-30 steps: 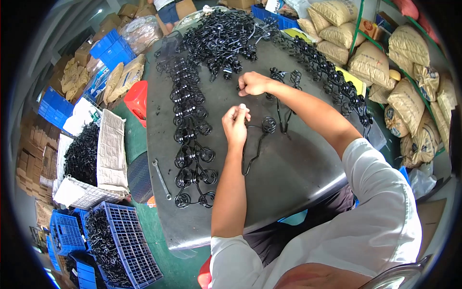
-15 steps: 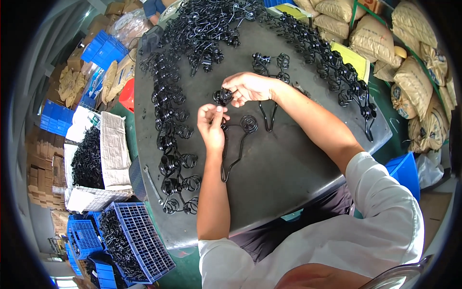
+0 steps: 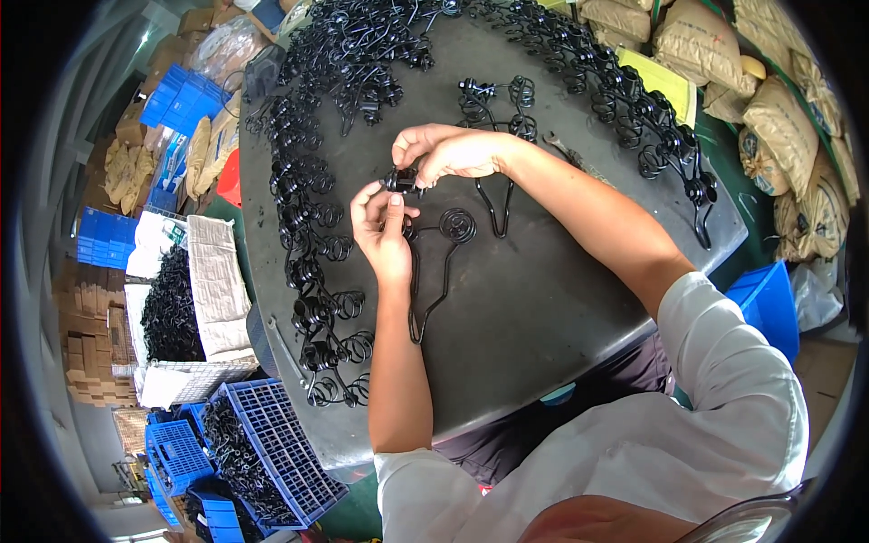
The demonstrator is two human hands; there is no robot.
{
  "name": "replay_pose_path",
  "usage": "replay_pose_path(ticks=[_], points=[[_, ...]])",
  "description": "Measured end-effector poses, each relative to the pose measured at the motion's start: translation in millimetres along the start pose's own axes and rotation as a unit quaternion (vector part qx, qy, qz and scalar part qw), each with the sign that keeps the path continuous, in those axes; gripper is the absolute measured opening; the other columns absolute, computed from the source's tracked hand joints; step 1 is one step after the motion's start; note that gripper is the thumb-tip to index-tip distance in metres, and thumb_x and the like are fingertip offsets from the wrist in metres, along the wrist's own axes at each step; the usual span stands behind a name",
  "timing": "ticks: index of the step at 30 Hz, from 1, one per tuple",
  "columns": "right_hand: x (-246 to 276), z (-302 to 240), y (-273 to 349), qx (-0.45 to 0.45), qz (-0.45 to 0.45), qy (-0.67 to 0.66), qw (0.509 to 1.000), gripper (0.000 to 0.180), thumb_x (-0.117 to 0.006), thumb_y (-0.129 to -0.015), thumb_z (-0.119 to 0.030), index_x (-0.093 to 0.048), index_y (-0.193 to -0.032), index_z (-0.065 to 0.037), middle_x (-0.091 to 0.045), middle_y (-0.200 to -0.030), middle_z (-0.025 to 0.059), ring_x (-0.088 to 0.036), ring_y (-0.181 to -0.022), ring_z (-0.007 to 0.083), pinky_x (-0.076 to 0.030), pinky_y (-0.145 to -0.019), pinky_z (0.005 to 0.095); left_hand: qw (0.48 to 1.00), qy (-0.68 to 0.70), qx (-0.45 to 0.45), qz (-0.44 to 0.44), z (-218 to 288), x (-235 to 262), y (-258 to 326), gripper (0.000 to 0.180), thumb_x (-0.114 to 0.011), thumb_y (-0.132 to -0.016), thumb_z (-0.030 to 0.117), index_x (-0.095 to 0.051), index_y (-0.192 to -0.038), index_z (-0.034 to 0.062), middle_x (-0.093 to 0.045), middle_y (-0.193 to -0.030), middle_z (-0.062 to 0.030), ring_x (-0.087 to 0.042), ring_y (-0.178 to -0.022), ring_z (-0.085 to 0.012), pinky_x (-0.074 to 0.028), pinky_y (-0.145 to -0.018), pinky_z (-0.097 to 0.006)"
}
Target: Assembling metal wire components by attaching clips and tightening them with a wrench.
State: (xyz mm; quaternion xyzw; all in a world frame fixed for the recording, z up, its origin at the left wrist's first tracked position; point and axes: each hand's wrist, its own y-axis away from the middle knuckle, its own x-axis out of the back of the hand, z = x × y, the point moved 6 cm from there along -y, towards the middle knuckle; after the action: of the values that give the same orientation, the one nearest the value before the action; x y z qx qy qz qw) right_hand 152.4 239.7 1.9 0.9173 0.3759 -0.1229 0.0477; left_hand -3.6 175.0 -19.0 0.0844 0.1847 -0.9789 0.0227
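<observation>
Over the middle of the table, both hands meet at a small black clamp-like fitting. My left hand is closed, thumb raised, around the coiled end of a black wire spring, just under the fitting. The spring's other coil shows to the right of the fingers, and its long bent wire loop hangs toward me. My right hand comes from the right and pinches the fitting between thumb and fingers. Beyond the right wrist lies another black double-coil spring with fittings. The fingers hide part of the fitting.
Rows of black springs line the left and right of the dark table, with a tangled heap at the far end. Wrenches lie near the left edge and beyond my right forearm. Blue crates stand left.
The view has shifted slightly. My right fingers have moved over the top of the fitting, which now lies more sideways. My left hand keeps its grip on the spring.
</observation>
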Motion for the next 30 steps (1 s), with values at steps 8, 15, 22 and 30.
replay_pose_path(ticks=[8,15,22,30], points=[[0,-7,-5,0.104,0.007,0.044,0.994,0.053,-0.066,-0.07,0.022,-0.061,-0.115,-0.004,-0.064,-0.116,0.0076,-0.061,-0.096,0.0131,-0.054,-0.08,0.0269,1.0,0.0,0.012,0.024,-5,8,2,0.036,-0.07,-0.095,0.005,-0.054,-0.127,0.0002,-0.069,-0.108,-0.0111,-0.067,-0.073,-0.0137,-0.047,-0.064,-0.023],[5,-3,-9,0.086,0.0,0.027,0.996,0.044,-0.066,-0.075,0.02,-0.064,-0.112,-0.003,-0.066,-0.111,0.0047,-0.061,-0.098,0.0124,-0.054,-0.082,0.0264,1.0,-0.007,0.023,0.013,-8,6,-1,0.04,-0.066,-0.089,-0.008,-0.053,-0.126,-0.0025,-0.07,-0.113,-0.014,-0.066,-0.081,-0.0128,-0.057,-0.073,-0.024],[-7,-2,-11,0.091,0.019,0.183,0.979,0.06,-0.053,-0.069,0.01,-0.059,-0.127,0.001,-0.062,-0.121,0.0096,-0.055,-0.117,0.0221,-0.046,-0.1,0.0347,1.0,0.005,0.001,0.009,-7,8,-1,0.033,-0.061,-0.092,-0.009,-0.054,-0.123,-0.0004,-0.071,-0.112,-0.0146,-0.065,-0.082,-0.0131,-0.058,-0.073,-0.028],[-23,7,-8,0.028,-0.021,0.354,0.934,0.046,-0.063,-0.069,0.011,-0.063,-0.114,0.004,-0.07,-0.102,0.0082,-0.064,-0.095,0.0153,-0.05,-0.085,0.0309,0.999,0.03,0.003,0.008,-10,7,-1,0.034,-0.062,-0.09,-0.01,-0.053,-0.121,-0.0015,-0.071,-0.112,-0.0158,-0.066,-0.082,-0.0133,-0.058,-0.072,-0.027]])
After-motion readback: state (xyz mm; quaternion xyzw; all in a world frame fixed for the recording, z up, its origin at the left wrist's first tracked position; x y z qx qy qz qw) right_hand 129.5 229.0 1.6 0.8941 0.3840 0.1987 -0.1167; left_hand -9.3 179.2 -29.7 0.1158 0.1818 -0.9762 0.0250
